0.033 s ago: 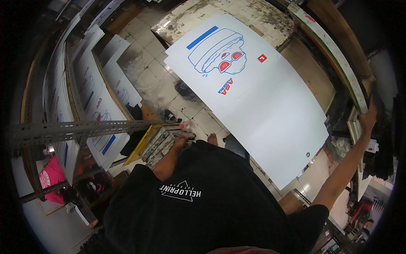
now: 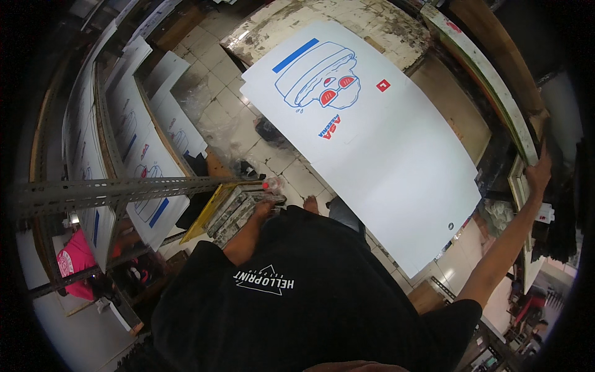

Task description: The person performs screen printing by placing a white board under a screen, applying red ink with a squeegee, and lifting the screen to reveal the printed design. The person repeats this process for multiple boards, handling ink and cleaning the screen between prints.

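Note:
A large white printed sheet [image 2: 396, 167] lies in front of me, with a blue and red cartoon drawing at its far end and a small round mark near its close corner. Out to the right, my right hand [image 2: 539, 172] is closed on the end of a long pale frame [image 2: 493, 71] with a stained edge. My left hand [image 2: 265, 209] is low at my left side, by a stack of stained grey bars or frames [image 2: 234, 214]. Its fingers are small and partly hidden, so their grip is unclear. The sheet touches neither hand.
A metal rack with a perforated bar [image 2: 111, 193] stands at left, holding several similar printed sheets [image 2: 139, 118]. Beyond the white sheet is a worn, paint-stained table [image 2: 273, 28]. A plastic bottle with a red cap [image 2: 273, 185] stands near the stack. Someone in pink [image 2: 75, 263] shows behind the rack.

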Demonstrator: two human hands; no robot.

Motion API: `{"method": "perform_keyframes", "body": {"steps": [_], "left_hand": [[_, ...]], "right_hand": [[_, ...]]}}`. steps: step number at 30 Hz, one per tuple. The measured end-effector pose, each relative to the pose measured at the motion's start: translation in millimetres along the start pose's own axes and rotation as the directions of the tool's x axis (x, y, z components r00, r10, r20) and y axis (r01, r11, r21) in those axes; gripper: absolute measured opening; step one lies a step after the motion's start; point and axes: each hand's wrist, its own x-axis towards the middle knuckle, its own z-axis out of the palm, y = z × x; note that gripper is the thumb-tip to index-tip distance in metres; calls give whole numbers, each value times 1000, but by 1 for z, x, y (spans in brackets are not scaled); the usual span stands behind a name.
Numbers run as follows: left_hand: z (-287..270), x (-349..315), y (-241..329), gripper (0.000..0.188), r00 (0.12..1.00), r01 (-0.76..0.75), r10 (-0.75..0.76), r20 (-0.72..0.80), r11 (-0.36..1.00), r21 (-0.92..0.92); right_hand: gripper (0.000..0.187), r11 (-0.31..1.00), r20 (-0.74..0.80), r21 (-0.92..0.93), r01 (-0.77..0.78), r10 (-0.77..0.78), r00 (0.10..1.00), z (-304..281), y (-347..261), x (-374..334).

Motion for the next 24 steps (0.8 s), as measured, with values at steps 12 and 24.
{"method": "perform_keyframes", "body": {"steps": [12, 24], "left_hand": [[7, -17, 29, 37, 998, 28, -22, -60, 994, 108], [-13, -3, 12, 43, 978, -201, 184, 100, 957, 207]], "right_hand": [[76, 998, 56, -4, -57, 57, 997, -8, 4, -4], [88, 1000, -7, 17, -18, 18, 1000, 5, 8, -3]]}}
